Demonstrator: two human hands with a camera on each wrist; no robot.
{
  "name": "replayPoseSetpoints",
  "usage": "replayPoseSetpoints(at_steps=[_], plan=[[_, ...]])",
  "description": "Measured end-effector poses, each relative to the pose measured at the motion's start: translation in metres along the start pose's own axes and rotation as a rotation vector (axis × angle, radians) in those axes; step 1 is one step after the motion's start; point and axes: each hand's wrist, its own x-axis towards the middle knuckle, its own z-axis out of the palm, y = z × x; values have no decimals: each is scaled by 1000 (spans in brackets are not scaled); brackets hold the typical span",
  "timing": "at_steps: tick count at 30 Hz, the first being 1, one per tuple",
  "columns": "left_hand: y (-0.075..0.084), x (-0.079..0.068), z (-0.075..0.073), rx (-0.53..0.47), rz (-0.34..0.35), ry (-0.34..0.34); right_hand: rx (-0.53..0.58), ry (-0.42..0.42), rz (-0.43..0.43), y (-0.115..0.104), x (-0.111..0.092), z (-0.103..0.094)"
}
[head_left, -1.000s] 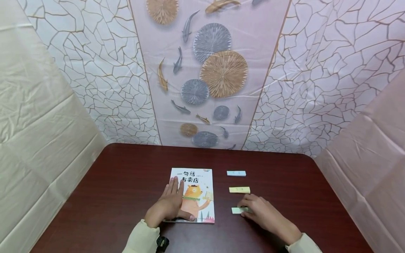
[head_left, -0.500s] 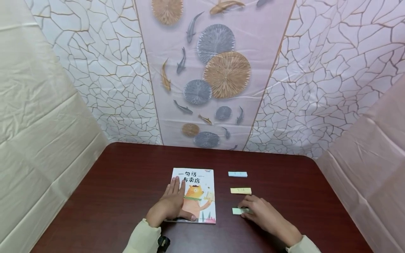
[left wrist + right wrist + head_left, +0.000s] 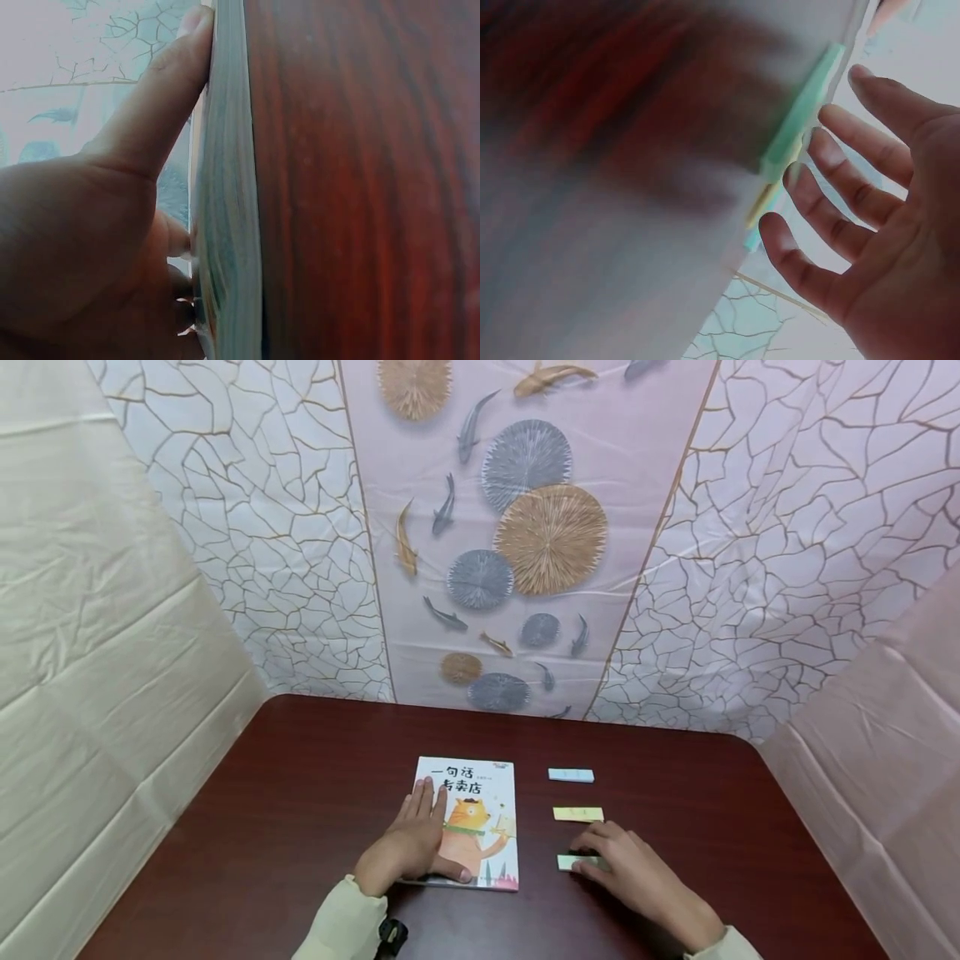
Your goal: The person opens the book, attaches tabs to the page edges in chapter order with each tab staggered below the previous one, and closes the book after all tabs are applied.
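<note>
Only the head view has swung, slightly leftward; everything on the table (image 3: 315, 810) keeps its place. The left hand (image 3: 408, 843) lies flat on the book (image 3: 474, 831), thumb wide. The right hand (image 3: 630, 867), fingers loosely bent and apart, covers the right end of the green pad (image 3: 565, 863), contact unclear; the yellow pad (image 3: 577, 814) and blue pad (image 3: 571, 775) lie beyond, toward the table's far edge

Before me, the person's left hand (image 3: 408, 845) lies with palm down, its fingers (image 3: 427, 797) straight and the thumb (image 3: 454, 870) stretched sideways. The right hand (image 3: 618, 862) also faces down; its fingers are bent softly, and the thumb stands apart. Both forearms (image 3: 693, 918) slant inward.
</note>
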Motion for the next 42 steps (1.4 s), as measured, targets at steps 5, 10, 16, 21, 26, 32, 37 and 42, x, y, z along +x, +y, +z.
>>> replayPoseSetpoints(at_steps=[5,10,16,21,26,32,37,42], plan=[[0,1,1,-12,11,34,35,55,121,-11,7,-6],[1,1,1,-2,-3,67,104,33,283,-26,23,-9],[1,-1,2,22,-7,77,172,-44,350,-45,47,-1],[4,-5,4,47,51,80,208,-109,364,-57,73,9],[12,-6,8,82,96,82,214,-158,395,-59,99,18],[16,-9,9,80,72,83,210,-218,436,-52,124,29],[17,-10,11,97,73,87,146,-263,419,-43,137,33],[18,-8,13,107,71,98,61,-280,375,-39,144,33]])
